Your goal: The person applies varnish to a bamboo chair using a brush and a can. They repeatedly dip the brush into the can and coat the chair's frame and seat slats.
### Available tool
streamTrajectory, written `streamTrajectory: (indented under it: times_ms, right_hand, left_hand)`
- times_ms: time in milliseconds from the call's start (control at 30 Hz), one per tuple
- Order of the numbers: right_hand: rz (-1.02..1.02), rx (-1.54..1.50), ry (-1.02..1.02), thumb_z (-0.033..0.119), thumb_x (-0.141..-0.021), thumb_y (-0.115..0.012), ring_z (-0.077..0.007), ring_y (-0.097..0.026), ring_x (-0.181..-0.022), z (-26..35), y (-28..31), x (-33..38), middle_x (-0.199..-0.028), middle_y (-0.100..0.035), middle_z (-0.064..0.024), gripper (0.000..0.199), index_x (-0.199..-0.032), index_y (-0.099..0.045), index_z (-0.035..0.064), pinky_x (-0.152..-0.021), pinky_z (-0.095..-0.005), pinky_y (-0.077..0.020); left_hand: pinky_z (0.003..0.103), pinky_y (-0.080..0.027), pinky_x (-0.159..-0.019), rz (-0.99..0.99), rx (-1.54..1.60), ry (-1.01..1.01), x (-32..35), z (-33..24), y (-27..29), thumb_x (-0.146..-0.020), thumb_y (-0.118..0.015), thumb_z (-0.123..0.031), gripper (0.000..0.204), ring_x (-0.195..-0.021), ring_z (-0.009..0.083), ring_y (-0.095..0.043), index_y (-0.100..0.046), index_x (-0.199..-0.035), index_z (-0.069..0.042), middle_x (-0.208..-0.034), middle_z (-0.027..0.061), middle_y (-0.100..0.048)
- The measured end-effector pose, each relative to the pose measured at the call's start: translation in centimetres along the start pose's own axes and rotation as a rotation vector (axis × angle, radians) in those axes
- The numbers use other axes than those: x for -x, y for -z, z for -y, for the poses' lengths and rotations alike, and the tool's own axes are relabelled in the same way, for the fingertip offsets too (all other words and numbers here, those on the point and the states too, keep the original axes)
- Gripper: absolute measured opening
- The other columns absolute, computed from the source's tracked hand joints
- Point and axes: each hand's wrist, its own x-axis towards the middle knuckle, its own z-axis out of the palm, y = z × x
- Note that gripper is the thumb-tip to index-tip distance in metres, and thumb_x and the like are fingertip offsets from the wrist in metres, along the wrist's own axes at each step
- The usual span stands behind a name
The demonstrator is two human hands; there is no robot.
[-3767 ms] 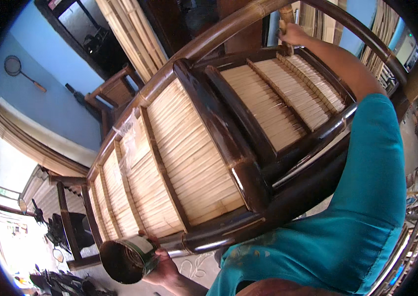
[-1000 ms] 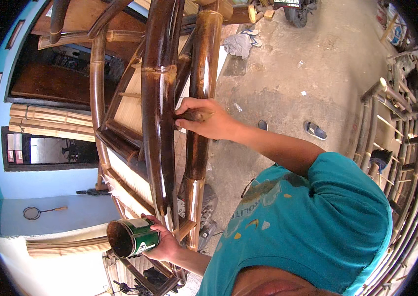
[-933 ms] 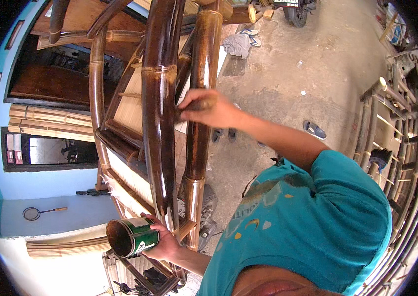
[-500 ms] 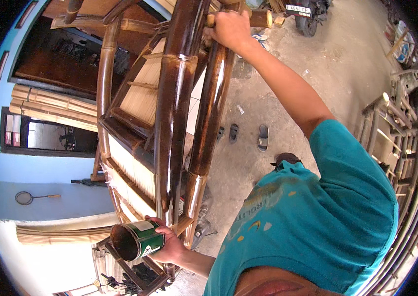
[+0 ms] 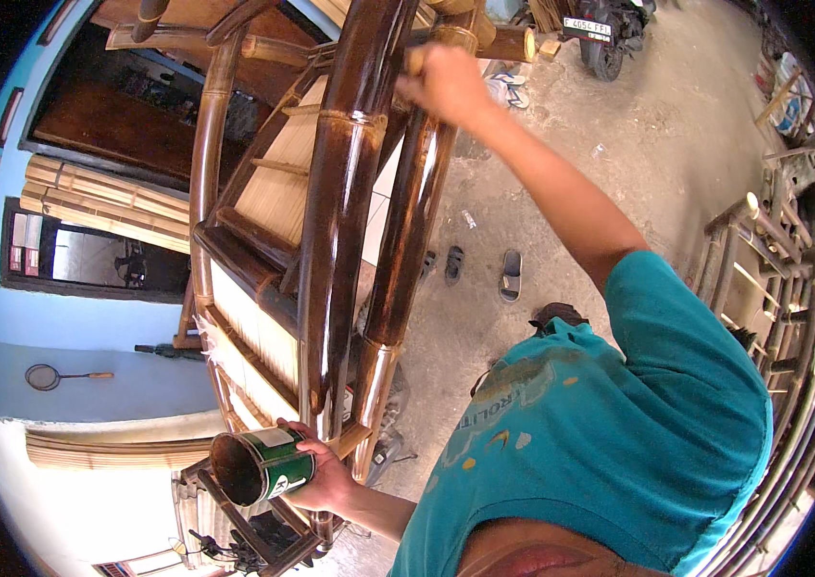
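My left hand [image 5: 323,479] grips a green paint tin [image 5: 288,465] with a pale band round it. The tin is tilted, its open mouth facing left and its inside stained dark brown. Up at the top, my right hand [image 5: 453,85] is closed round a light wooden handle [image 5: 415,62]; the handle's other end is hidden, and the hand is a little blurred. It is against the upper part of a thick bamboo pole [image 5: 407,231], glossy dark brown. A second such pole [image 5: 342,192] stands left of it, part of a bamboo furniture frame with pale slatted panels [image 5: 258,322].
Sandals [image 5: 511,275] lie on the concrete floor [image 5: 561,183]. A motorcycle [image 5: 605,48] is parked at the far end. Bare bamboo frames [image 5: 763,250] line the right side. On the left is a blue wall [image 5: 100,332] with rolled bamboo blinds [image 5: 104,202] and a hanging racket [image 5: 44,377].
My right hand has moved slightly down along the pole with the handle. The tin in my left hand has shifted a little to the left.
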Motion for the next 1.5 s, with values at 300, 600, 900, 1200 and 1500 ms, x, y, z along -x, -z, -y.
streamTrajectory:
  times_ms: [300,600,900,1200,1500]
  right_hand:
    - [-0.101,-0.402,0.093,0.022,-0.088,-0.077,-0.0319,-0.073,-0.075,3.4,-0.6,7.1,-0.082,-0.073,-0.0158,0.020,-0.103,-0.074,0.0092,-0.066,-0.0410,-0.0576]
    - [-0.172,-0.664,0.033,0.015,-0.086,-0.077,-0.0332,-0.070,-0.078,4.5,-2.4,10.3,-0.086,-0.070,-0.0190,0.017,-0.098,-0.069,0.0064,-0.071,-0.0401,-0.0558]
    - [0.120,-0.892,-0.041,0.017,-0.093,-0.076,-0.0141,-0.068,-0.100,0.3,2.2,7.1,-0.103,-0.073,-0.0022,0.017,-0.108,-0.074,0.0098,-0.087,-0.0307,-0.0560]
    - [-0.437,-0.824,0.195,0.004,-0.089,-0.077,-0.0235,-0.070,-0.109,-0.2,3.9,6.5,-0.115,-0.073,-0.0163,0.019,-0.108,-0.072,0.0040,-0.093,-0.0351,-0.0569]
    - [-0.220,-1.338,0.029,0.005,-0.090,-0.077,-0.0265,-0.067,-0.112,0.6,-0.3,10.6,-0.122,-0.069,-0.0212,0.019,-0.107,-0.072,0.0047,-0.098,-0.0355,-0.0550]
  left_hand:
    - [0.052,-0.060,-0.092,0.032,0.072,0.078,-1.4,0.9,-1.0,-0.094,-0.060,-0.036,0.065,-0.133,0.0457,-0.045,-0.043,-0.148,-0.003,-0.145,0.0287,-0.045]
    - [0.053,-0.061,-0.090,0.025,0.023,0.062,-2.1,2.3,-1.7,-0.094,-0.059,-0.038,0.065,-0.131,0.0477,-0.047,-0.043,-0.149,-0.006,-0.144,0.0295,-0.044]
    - [0.052,-0.062,-0.087,-0.008,0.031,0.031,-1.2,4.1,-2.0,-0.092,-0.059,-0.043,0.066,-0.127,0.0506,-0.047,-0.048,-0.146,-0.007,-0.141,0.0288,-0.048]
    - [0.051,-0.061,-0.088,-0.064,0.019,-0.067,1.7,5.8,-3.6,-0.093,-0.057,-0.041,0.061,-0.133,0.0443,-0.045,-0.051,-0.144,-0.009,-0.144,0.0221,-0.049]
    - [0.053,-0.060,-0.088,-0.162,0.008,-0.101,4.4,6.0,-6.3,-0.091,-0.059,-0.040,0.062,-0.132,0.0454,-0.044,-0.050,-0.144,-0.009,-0.143,0.0228,-0.048]
